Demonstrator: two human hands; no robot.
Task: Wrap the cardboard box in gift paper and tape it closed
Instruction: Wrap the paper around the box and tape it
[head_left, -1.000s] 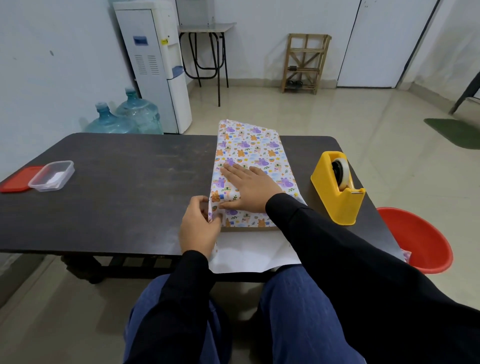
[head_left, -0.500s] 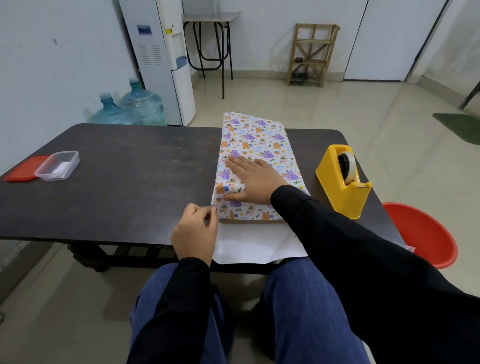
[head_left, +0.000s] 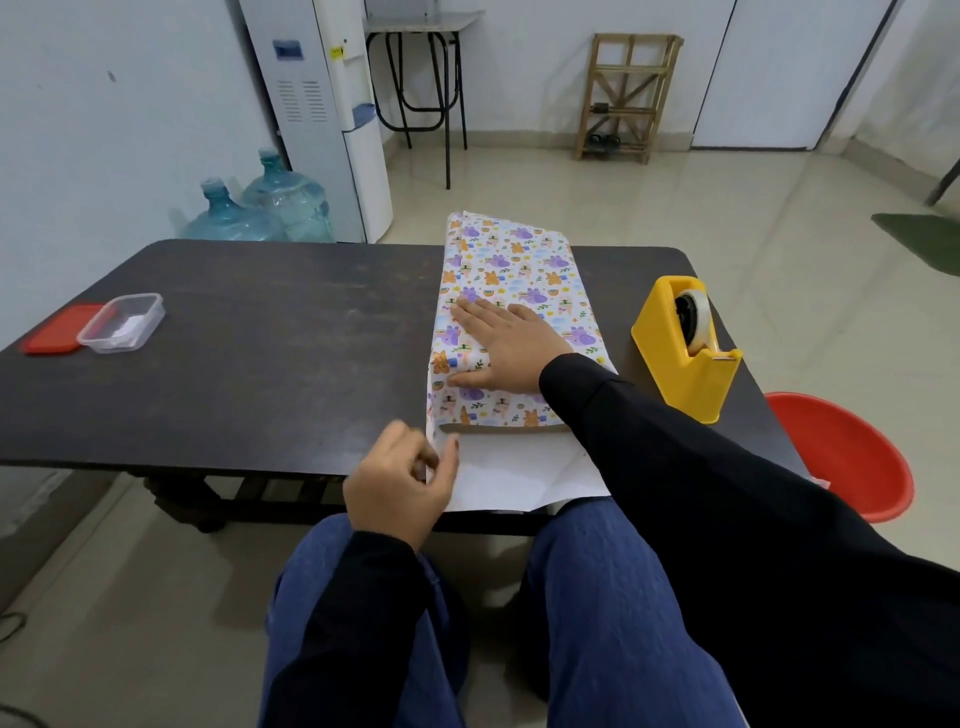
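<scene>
Judging from the lie of things, time to close the near end. Leave the cardboard box (head_left: 498, 427) exactly there: flat on the right half of the dark table (head_left: 260, 338), long axis running away from the body, clad in gift paper (head_left: 511, 265) over top and sides, only a brown strip of card bare at the near end.

Press down firmly through the right hand (head_left: 506, 345), spread flat with straight fingers on the patterned top towards that end, to stop any sliding and hold the wrap snug. Work with the left hand (head_left: 400, 483), curled at the near left corner and apparently pinching the paper's edge between thumb and fingers, though blurred there.

Pull that side wall taut, then crease inward hard against the card edge, flush, with no slack pocket. Do likewise on the right side. Then lift the white flap (head_left: 519, 478), now lying plain-side up and overhanging the table's near edge, and fold up in one clean triangle. Avoid tugging too hard: thin paper, likely to tear at the corner.

Reach for the yellow tape dispenser (head_left: 683, 348), standing just to the right of the box, only after creasing. Ignore the clear tub (head_left: 122, 322) and red lid (head_left: 52, 338) far left, and the red basin (head_left: 852, 457) on the floor.
</scene>
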